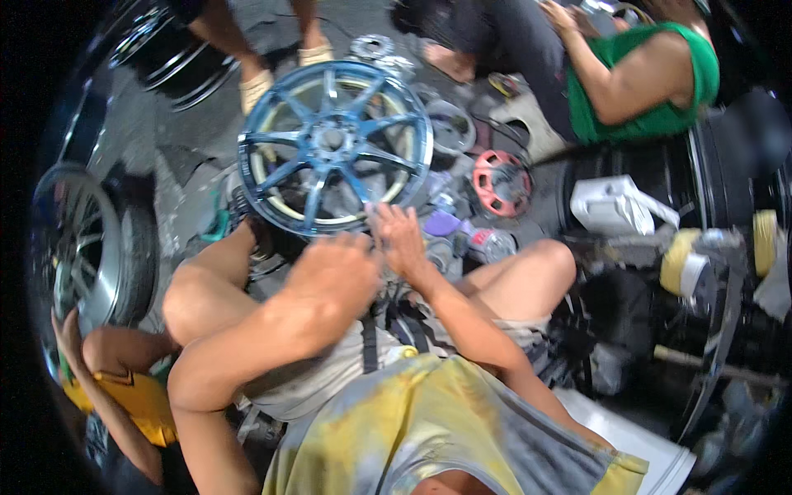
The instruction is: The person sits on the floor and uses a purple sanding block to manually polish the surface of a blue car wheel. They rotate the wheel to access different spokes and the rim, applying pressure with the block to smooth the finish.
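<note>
A blue multi-spoke wheel rim (334, 142) lies in front of my bent knees, its near edge close to my hands. My left hand (337, 266) is closed and blurred by motion, just this side of that edge. Beside it, my right hand (398, 235) has bent fingers at the rim's near right edge. A small greyish shape shows between the two hands, too blurred to name. What the fingers hold is hidden.
A red ring-shaped part (502, 183), a clear cup and a purple cloth (441, 223) lie right of the rim. A white jug (612, 205) stands farther right. More wheels (103, 256) are at left. Co-workers sit at upper right (635, 78) and lower left; another stands beyond the rim.
</note>
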### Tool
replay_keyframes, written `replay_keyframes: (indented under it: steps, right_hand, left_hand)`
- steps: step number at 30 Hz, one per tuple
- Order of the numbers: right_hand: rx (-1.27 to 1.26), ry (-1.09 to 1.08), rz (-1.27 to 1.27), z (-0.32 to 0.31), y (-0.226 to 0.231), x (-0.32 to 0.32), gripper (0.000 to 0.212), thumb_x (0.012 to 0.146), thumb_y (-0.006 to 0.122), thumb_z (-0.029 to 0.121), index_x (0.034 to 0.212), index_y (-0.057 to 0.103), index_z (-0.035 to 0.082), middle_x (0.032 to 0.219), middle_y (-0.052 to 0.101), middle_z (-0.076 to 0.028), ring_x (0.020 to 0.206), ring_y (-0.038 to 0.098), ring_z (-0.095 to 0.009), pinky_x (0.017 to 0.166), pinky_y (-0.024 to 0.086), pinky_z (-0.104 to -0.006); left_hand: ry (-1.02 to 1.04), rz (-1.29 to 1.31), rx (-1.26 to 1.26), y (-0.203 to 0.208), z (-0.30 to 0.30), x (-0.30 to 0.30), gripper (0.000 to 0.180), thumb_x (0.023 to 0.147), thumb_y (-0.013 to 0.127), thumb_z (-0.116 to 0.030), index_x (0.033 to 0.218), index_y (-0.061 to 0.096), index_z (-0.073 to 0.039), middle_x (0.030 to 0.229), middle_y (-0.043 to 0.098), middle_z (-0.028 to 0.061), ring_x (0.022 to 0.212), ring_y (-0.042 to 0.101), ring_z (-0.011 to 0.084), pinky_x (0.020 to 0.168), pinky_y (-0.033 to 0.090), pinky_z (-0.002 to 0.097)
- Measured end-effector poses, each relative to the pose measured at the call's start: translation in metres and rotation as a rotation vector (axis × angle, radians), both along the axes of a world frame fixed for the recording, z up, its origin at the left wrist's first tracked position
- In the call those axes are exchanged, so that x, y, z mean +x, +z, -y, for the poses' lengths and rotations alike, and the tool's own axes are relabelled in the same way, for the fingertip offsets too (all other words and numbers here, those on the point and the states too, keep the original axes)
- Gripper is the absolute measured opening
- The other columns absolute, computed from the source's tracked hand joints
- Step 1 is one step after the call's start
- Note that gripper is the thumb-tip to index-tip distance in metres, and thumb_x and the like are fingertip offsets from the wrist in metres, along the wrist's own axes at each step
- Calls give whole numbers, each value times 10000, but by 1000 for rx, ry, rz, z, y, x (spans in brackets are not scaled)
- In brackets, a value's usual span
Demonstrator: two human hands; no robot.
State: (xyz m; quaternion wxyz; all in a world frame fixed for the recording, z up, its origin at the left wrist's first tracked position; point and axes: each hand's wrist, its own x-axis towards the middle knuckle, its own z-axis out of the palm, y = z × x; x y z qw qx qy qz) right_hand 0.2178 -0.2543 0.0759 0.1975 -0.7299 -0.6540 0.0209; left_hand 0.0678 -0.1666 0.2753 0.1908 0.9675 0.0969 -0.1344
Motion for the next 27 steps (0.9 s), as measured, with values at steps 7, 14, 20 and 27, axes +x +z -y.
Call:
replay_keyframes:
  steps: [7, 14, 20, 27]
  right_hand:
    - [79, -355, -206, 24, 9, -2, 239, 889, 601, 181, 1097, 624, 66, 902, 557, -111, 854, 576, -303, 740, 390, -453]
    - [-220, -412, -130, 8, 32, 8, 491, 791, 732, 354, 1148, 620, 36, 1116, 503, -189, 1074, 487, -369, 889, 408, -504]
    - [32, -381, -228, 32, 81, -8, 414, 773, 761, 286, 1067, 671, 9, 1091, 526, -210, 1083, 510, -375, 878, 445, -488]
    - [460, -491, -255, 114, 211, 84, 110, 858, 660, 102, 926, 710, 31, 880, 650, -123, 820, 647, -251, 740, 496, -347]
  left_hand:
    - [139, 122, -47, 29, -19, -6, 257, 893, 628, -216, 983, 609, 24, 940, 596, 180, 920, 596, 369, 825, 487, 443]
    - [318, 138, -157, 47, -10, -52, 289, 881, 633, -171, 1102, 630, 15, 993, 622, 191, 954, 604, 371, 842, 476, 431]
    - [451, 181, -306, 45, 0, -78, 261, 876, 623, -105, 1093, 627, 40, 1003, 648, 196, 914, 625, 361, 814, 484, 386]
    - [541, 186, -511, 24, 19, -75, 239, 914, 611, -143, 1076, 641, 32, 961, 639, 181, 871, 622, 332, 792, 486, 370]
